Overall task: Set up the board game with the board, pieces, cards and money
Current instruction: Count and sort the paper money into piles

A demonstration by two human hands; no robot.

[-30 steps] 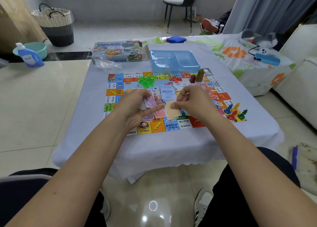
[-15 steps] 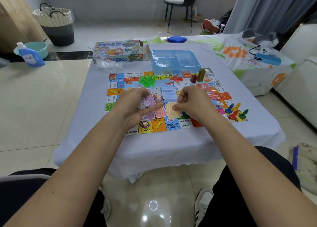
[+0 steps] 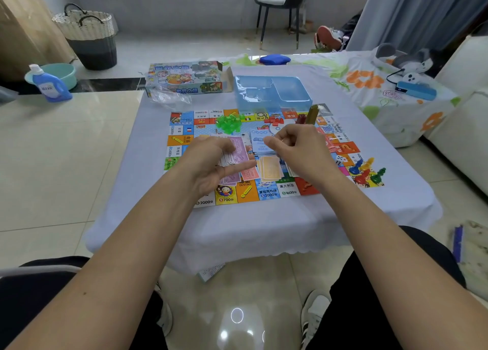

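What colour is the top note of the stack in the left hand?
Pale purple; the stack of notes in the left hand shows best in the head view.

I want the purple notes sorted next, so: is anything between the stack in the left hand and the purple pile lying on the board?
Nothing visible does. The left hand holds the stack of notes right above the purple pile on the board; the pink pile lies beside it, and the right hand is off to the side.

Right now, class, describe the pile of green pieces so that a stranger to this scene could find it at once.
Start at the colourful game board on the cloth-covered table. Look to its far edge, left of centre, just left of the blue plastic tray. There lies the pile of green pieces, translucent bright green, unlike the small red pieces to its right.
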